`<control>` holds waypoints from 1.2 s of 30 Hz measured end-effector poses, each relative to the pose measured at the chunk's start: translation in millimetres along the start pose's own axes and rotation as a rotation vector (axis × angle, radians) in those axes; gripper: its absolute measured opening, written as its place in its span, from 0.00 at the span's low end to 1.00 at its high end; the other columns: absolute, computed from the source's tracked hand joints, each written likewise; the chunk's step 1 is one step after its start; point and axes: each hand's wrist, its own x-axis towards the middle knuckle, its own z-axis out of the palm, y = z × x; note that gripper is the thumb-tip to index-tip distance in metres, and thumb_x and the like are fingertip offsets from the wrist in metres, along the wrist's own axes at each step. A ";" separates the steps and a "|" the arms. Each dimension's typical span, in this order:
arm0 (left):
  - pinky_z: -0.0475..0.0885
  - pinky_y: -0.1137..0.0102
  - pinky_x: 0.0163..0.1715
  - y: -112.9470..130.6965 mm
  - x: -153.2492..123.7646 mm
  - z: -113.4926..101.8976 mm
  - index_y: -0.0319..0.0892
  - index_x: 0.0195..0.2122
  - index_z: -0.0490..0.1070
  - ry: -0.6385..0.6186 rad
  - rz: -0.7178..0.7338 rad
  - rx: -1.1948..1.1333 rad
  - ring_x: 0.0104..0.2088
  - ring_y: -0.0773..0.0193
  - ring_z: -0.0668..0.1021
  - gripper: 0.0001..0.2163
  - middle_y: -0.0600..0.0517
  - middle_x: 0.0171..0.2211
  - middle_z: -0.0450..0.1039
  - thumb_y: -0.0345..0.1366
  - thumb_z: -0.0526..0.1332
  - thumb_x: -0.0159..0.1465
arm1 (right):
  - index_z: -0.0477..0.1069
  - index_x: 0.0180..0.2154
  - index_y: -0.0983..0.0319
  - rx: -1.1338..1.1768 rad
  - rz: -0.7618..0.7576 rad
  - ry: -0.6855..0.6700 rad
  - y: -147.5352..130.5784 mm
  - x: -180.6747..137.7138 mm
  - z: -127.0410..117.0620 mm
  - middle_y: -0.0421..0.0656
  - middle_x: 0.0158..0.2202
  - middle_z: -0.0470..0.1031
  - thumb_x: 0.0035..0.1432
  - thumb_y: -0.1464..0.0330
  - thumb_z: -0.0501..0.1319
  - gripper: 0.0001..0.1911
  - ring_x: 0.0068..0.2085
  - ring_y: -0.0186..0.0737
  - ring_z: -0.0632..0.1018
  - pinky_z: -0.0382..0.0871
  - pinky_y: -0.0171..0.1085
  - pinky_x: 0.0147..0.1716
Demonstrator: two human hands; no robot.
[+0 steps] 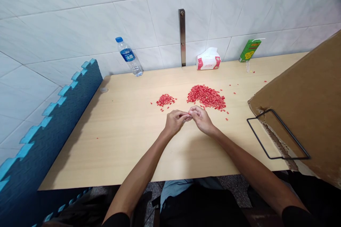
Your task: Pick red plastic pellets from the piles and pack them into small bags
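Observation:
My left hand [176, 120] and my right hand [200, 117] meet above the table, fingertips pinched together. Between them a small red piece [189, 113] shows; its kind is too small to make out. Just beyond my right hand spreads a large pile of small red pieces [206, 97], short and rod-like. A smaller pile of the same red pieces [165, 100] lies beyond my left hand. My fingers partly hide the piece they pinch.
Along the tiled wall stand a water bottle [129, 56], a tissue pack [208, 59] and a green drink carton [249, 50]. A blue foam mat [61, 117] edges the left side. At right, a cardboard sheet [301, 106] and a black wire frame [282, 158] stick over the table [128, 142].

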 end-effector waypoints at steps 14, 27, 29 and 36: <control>0.70 0.69 0.34 2.9 -0.3 -0.2 0.43 0.30 0.80 0.003 -0.001 0.011 0.30 0.64 0.77 0.05 0.49 0.28 0.79 0.38 0.66 0.57 | 0.65 0.34 0.60 0.003 -0.004 -0.006 4.8 0.5 -0.5 0.38 0.25 0.73 0.56 0.56 0.61 0.15 0.28 0.37 0.78 0.73 0.37 0.32; 0.71 0.69 0.33 5.7 -0.4 1.3 0.43 0.30 0.80 0.009 -0.018 0.019 0.29 0.64 0.77 0.05 0.49 0.28 0.79 0.38 0.67 0.57 | 0.65 0.33 0.59 -0.017 -0.008 0.016 3.7 -1.3 1.5 0.37 0.24 0.72 0.56 0.54 0.61 0.15 0.27 0.37 0.78 0.73 0.37 0.31; 0.71 0.69 0.34 5.4 0.5 2.5 0.43 0.30 0.80 0.010 -0.014 0.027 0.29 0.64 0.77 0.05 0.49 0.27 0.79 0.38 0.67 0.57 | 0.64 0.33 0.59 -0.008 -0.003 0.012 3.1 -1.4 1.1 0.37 0.24 0.72 0.55 0.54 0.61 0.15 0.27 0.37 0.77 0.74 0.38 0.32; 0.73 0.68 0.34 5.2 -3.5 -11.2 0.45 0.31 0.80 -0.014 0.027 0.014 0.30 0.62 0.79 0.07 0.49 0.29 0.79 0.41 0.64 0.58 | 0.66 0.33 0.58 -0.061 -0.038 0.088 11.3 3.4 7.2 0.40 0.27 0.74 0.55 0.56 0.60 0.12 0.29 0.40 0.77 0.74 0.39 0.32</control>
